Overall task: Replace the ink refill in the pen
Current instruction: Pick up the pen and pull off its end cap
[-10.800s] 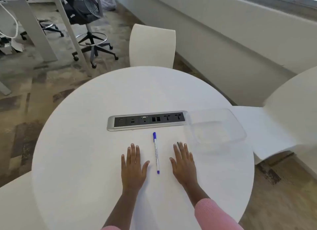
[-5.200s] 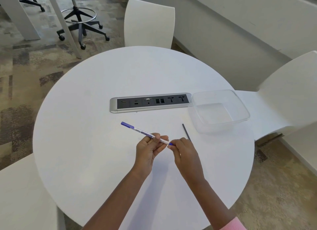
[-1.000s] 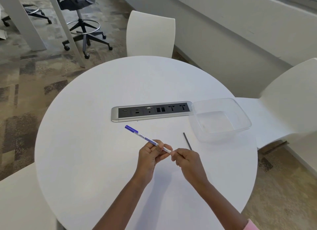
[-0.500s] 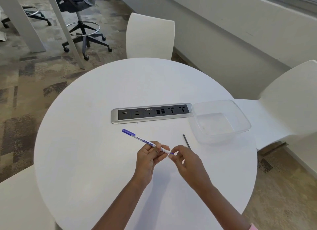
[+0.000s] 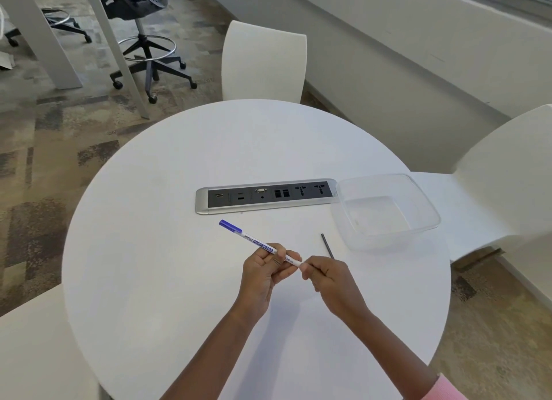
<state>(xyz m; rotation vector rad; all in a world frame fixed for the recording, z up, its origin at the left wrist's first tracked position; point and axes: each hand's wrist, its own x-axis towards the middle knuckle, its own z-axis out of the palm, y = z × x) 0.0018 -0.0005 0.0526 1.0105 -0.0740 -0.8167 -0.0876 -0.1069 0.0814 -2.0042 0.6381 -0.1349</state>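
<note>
A white pen point(image 5: 254, 241) with a blue cap points up and to the left above the round white table point(image 5: 167, 280). My left hand point(image 5: 264, 272) grips the pen's barrel near its lower end. My right hand point(image 5: 327, 278) pinches the pen's lower tip, which is hidden by its fingers. A thin dark refill point(image 5: 327, 245) lies on the table just beyond my right hand, apart from it.
A clear plastic container point(image 5: 388, 210) stands at the right of the table. A silver socket strip point(image 5: 265, 199) is set into the table's middle. White chairs point(image 5: 264, 60) stand at the far side and at the right, and an office chair point(image 5: 143, 20) stands at the far left.
Both hands have stayed at the pen. My right fingers have closed over the blue tip end, which showed half a second ago. The pen's cap end has shifted slightly.
</note>
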